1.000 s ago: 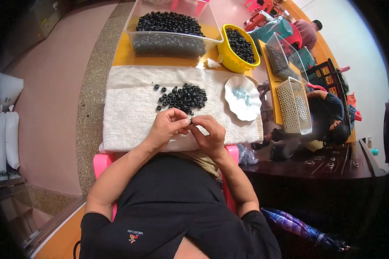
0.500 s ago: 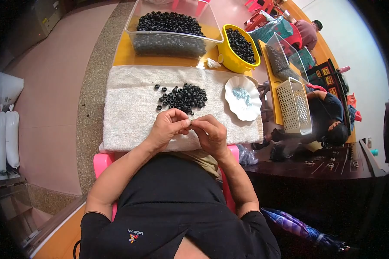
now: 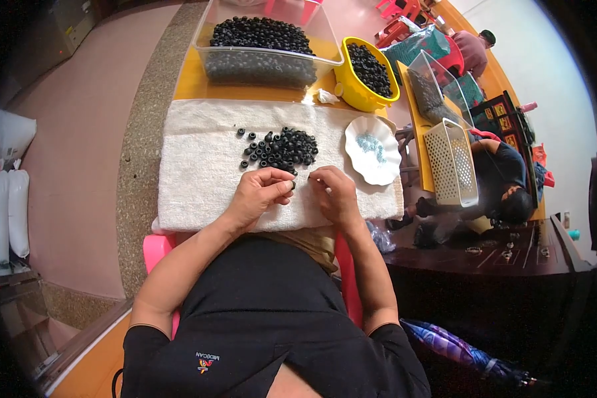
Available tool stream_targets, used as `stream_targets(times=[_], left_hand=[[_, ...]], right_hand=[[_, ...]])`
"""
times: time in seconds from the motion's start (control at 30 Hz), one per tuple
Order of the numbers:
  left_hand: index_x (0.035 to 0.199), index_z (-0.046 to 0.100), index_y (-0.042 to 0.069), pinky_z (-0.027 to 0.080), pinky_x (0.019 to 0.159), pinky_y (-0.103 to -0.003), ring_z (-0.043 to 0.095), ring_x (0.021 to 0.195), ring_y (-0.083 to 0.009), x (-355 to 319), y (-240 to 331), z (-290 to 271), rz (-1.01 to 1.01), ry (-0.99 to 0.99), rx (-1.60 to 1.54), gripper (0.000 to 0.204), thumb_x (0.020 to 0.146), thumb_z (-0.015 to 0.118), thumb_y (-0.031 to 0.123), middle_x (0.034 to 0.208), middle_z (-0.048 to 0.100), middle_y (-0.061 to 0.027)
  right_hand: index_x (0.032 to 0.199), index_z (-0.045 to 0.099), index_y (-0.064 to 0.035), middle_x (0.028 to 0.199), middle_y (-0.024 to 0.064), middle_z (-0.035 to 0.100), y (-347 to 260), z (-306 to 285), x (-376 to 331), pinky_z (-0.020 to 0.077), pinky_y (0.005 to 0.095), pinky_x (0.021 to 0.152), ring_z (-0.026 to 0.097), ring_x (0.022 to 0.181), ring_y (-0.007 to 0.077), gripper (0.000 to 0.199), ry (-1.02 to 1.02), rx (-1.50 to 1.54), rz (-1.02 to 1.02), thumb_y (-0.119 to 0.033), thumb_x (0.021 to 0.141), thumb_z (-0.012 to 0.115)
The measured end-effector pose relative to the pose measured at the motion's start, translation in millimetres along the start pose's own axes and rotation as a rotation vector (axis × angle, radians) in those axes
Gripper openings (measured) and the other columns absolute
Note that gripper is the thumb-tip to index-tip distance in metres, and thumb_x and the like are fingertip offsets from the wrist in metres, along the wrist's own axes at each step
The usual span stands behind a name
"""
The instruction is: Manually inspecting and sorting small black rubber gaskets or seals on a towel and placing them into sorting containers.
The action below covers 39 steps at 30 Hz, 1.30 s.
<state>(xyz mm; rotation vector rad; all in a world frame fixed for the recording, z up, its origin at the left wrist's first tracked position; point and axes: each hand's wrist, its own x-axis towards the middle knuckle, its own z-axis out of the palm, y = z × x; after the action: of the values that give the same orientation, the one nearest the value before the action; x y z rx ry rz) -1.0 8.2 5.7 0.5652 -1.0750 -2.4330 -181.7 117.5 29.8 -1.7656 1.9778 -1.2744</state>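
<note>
A black ring [image 3: 292, 185] is pinched in left hand [image 3: 259, 196] fingertips; right hand [image 3: 333, 194] curled beside it, contents unclear. Ring pile [image 3: 282, 148] lies near on white towel [image 3: 199, 172].

The white towel [image 3: 199, 179] is bare at centre left of the frame, so a hand can pass there. Ahead the pile of black rings [image 3: 280, 148] blocks, and the white dish [image 3: 373, 149] stands to the right.

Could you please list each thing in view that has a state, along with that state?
left hand: pinching a small black ring
right hand: fingertips pinched, close to the left
black rings: loose pile on the towel
clear tub: open, filled
yellow bowl: filled
white dish: few pale pieces
</note>
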Motion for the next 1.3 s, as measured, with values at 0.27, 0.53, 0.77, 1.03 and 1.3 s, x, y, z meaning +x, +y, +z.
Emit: stream_targets(times=[0.27, 0.53, 0.77, 1.03, 1.3], left_hand=[[0.109, 0.065, 0.001, 0.056, 0.074, -0.028, 0.065, 0.083, -0.0127, 1.9, -2.5, -1.8, 0.020, -0.019, 0.060, 0.017, 0.093, 0.063, 0.008, 0.092, 0.067, -0.0060], [0.106, 0.065, 0.002, 0.055, 0.073, -0.027, 0.065, 0.081, -0.0111, 0.4, -0.5, 0.8, 0.035, -0.010, 0.126, 0.015, 0.093, 0.064, 0.009, 0.090, 0.067, -0.0047], [0.106, 0.065, 0.003, 0.055, 0.074, -0.027, 0.065, 0.081, -0.0116, 0.7, -3.6, -0.5, 0.032, -0.022, 0.113, 0.015, 0.092, 0.065, 0.009, 0.090, 0.068, -0.0047], [0.105, 0.065, 0.003, 0.055, 0.074, -0.028, 0.065, 0.081, -0.0113, 1.6, -1.5, -0.6, 0.033, -0.034, 0.097, 0.015, 0.092, 0.066, 0.010, 0.090, 0.068, -0.0040], [0.106, 0.065, 0.003, 0.056, 0.073, -0.027, 0.065, 0.082, -0.0113, 2.3, -2.5, -2.1, 0.037, -0.031, 0.095, 0.015, 0.092, 0.065, 0.010, 0.092, 0.067, -0.0040]], right_hand=[[0.090, 0.067, -0.0072, 0.088, 0.0082, 0.066, -0.6, -17.9, -5.4, 0.0531, 0.0383, 0.068, 0.066, 0.080, 0.0302, 0.009, -0.012, -0.466, -0.097, -0.006, 0.081, 0.068], [0.095, 0.070, -0.0058, 0.093, 0.0125, 0.068, 27.4, -120.6, -3.3, 0.0529, 0.0391, 0.074, 0.068, 0.084, 0.0319, 0.015, 0.044, -0.718, 0.126, -0.008, 0.080, 0.069], [0.097, 0.070, -0.0076, 0.091, 0.0127, 0.067, 58.3, -129.3, 13.2, 0.0522, 0.0425, 0.080, 0.065, 0.090, 0.0323, 0.018, -0.183, -0.850, 0.090, -0.010, 0.080, 0.064], [0.097, 0.071, -0.0048, 0.090, 0.0202, 0.067, 66.4, -120.8, 34.4, 0.0516, 0.0443, 0.082, 0.065, 0.092, 0.0370, 0.023, -0.493, -0.975, 0.254, -0.010, 0.078, 0.059], [0.092, 0.068, 0.0007, 0.091, 0.0193, 0.064, 38.8, -111.2, 25.9, 0.0502, 0.0433, 0.080, 0.063, 0.087, 0.0372, 0.015, -0.182, -0.679, -0.026, -0.003, 0.080, 0.058]])
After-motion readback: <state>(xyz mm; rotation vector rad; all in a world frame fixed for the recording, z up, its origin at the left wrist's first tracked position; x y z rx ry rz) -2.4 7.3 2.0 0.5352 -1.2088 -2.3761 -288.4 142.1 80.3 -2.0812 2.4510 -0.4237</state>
